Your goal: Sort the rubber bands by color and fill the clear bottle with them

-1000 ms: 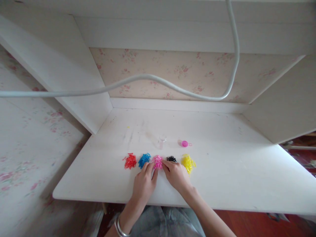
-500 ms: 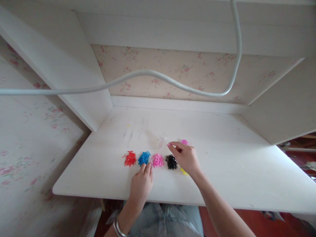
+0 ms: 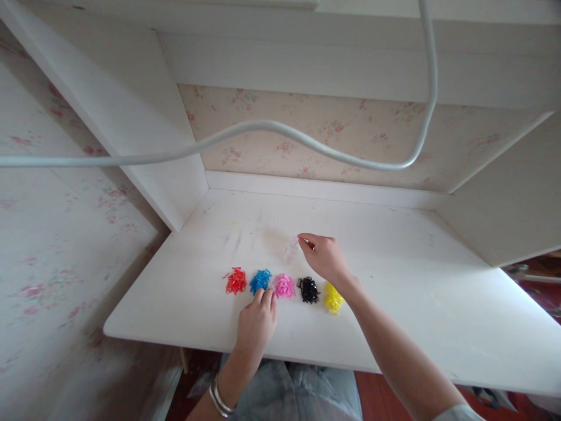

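Note:
My right hand [image 3: 322, 254] is closed in a pinch on a small pink elastic band [image 3: 297, 240], above a clear, see-through container or bag [image 3: 290, 251] that is hard to make out. My left hand [image 3: 258, 316] rests at the front of the blue pile [image 3: 261, 280] and the pink pile [image 3: 284, 286], fingers drawn together; what they hold, if anything, I cannot make out. The piles look like small loop-shaped elastic bands. Red bands [image 3: 236, 280] lie at the left, black bands [image 3: 309, 290] and yellow bands [image 3: 333, 299] to the right, the yellow ones beside my right wrist.
The piles lie in a row on a white desk [image 3: 394, 280] with side panels and flowered wallpaper [image 3: 324, 128] behind. A thick white cable [image 3: 263, 126] hangs across the upper view, in front of the desk's back. A tiny yellow speck [image 3: 234, 222] lies at the back left.
My right hand has moved up and away from me with the pink band, over the clear thing. The yellow pile shows more; a pink round object is now hidden. My left hand has hardly moved.

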Available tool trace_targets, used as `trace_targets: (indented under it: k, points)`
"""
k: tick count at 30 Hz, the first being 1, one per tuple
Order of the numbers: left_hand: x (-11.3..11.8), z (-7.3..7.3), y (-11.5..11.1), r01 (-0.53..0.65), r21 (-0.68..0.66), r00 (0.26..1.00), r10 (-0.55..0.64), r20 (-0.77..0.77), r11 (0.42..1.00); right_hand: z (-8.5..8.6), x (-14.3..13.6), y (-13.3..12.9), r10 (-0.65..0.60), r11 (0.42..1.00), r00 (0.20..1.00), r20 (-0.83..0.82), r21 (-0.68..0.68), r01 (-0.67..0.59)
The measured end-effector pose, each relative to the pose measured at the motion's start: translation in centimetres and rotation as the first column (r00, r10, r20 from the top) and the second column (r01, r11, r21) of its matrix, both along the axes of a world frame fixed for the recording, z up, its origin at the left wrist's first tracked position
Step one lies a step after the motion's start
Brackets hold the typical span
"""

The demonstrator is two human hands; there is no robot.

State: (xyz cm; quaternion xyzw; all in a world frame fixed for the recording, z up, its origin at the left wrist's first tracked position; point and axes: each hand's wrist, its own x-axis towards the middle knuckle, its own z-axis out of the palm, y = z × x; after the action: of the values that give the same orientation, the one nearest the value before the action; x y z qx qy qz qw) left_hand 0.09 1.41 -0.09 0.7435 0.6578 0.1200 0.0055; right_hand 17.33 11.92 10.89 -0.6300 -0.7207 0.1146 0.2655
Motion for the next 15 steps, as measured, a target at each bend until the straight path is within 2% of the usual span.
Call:
trace_targets:
  k: [5,8,11,15]
  points:
    - [0.3,0.0,0.2,-0.005,0.001,1.000,0.005,-0.008,1.000,0.5,0.0,-0.3,-0.002,1.000,0.999,-0.050,0.010,0.002]
    - [0.4,-0.1,0.3,0.003,-0.002,1.000,-0.003,-0.004,1.000,0.3,0.4,-1.5,-0.018,1.000,0.991,-0.136,0.017,0.020]
    - [0.4,-0.1,0.3,0.008,-0.003,1.000,-0.008,0.003,1.000,-1.3,0.9,-3.9,-0.034,0.999,0.977,-0.211,-0.033,0.028]
    - [-0.1,-0.1,0.3,0.036,0.016,0.995,-0.037,0.093,0.999,-5.2,0.9,-7.8,-0.020,0.991,0.974,-0.224,-0.130,-0.010]
